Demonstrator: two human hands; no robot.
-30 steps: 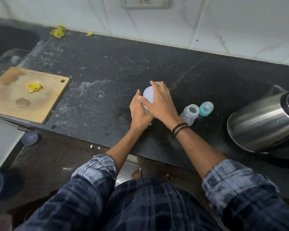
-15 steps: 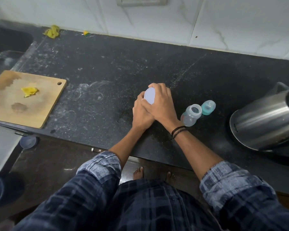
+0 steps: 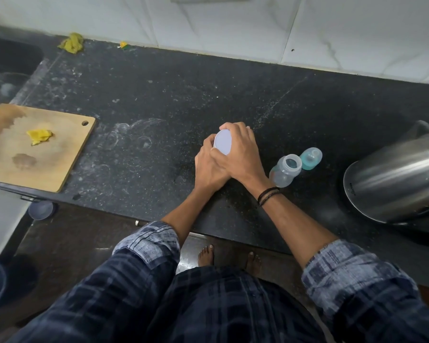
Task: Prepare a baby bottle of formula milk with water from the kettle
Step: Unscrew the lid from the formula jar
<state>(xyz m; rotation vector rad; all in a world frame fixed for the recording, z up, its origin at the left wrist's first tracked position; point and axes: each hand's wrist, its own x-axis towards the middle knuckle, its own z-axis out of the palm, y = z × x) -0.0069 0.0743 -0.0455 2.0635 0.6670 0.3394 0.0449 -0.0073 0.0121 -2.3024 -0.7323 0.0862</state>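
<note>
On the black counter [image 3: 159, 100], both my hands wrap a small container whose white round lid [image 3: 223, 142] shows between my fingers. My left hand [image 3: 208, 167] grips its body from the left, which is hidden. My right hand [image 3: 240, 154] curls over the lid from the right. Just right of my hands stands the open, clear baby bottle [image 3: 284, 170], with its teal nipple cap [image 3: 311, 158] beside it. The steel kettle [image 3: 394, 179] stands at the far right.
A wooden cutting board [image 3: 35, 147] with a yellow scrap lies at the left by the sink [image 3: 8, 60]. A yellow cloth [image 3: 71, 42] sits at the back wall. The counter's front edge runs just before my body.
My right hand has closed further over the white lid, covering more of it. The view has shifted slightly; the bottle, cap and kettle have not moved.
</note>
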